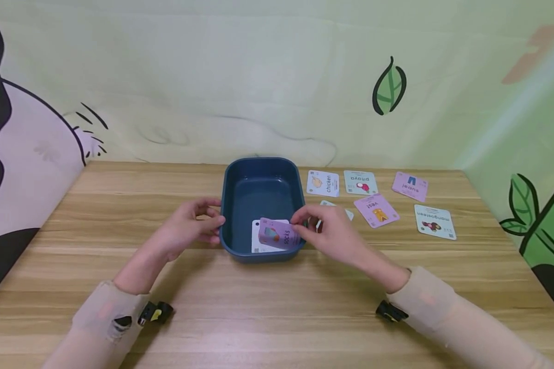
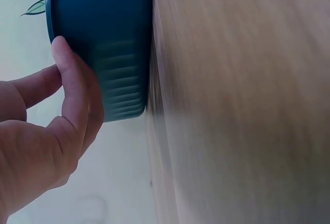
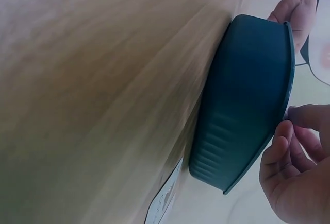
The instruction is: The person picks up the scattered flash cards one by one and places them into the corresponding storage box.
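Observation:
A dark blue rectangular bin stands on the wooden table. At its left side, my left hand rests its fingertips against the outer wall, close to the rim; the left wrist view shows those fingers loosely bent along the wall. My right hand pinches a purple "socks" card by its right edge between thumb and fingertips. That card is tilted over the near end of the bin, above a white card inside. The right wrist view shows the pinch at the bin's rim.
Right of the bin lie several picture cards: chicken, pitaya, vest, a purple trousers card and mangosteen. Another pale card is partly hidden behind my right hand. A printed cloth backdrop rises behind the table.

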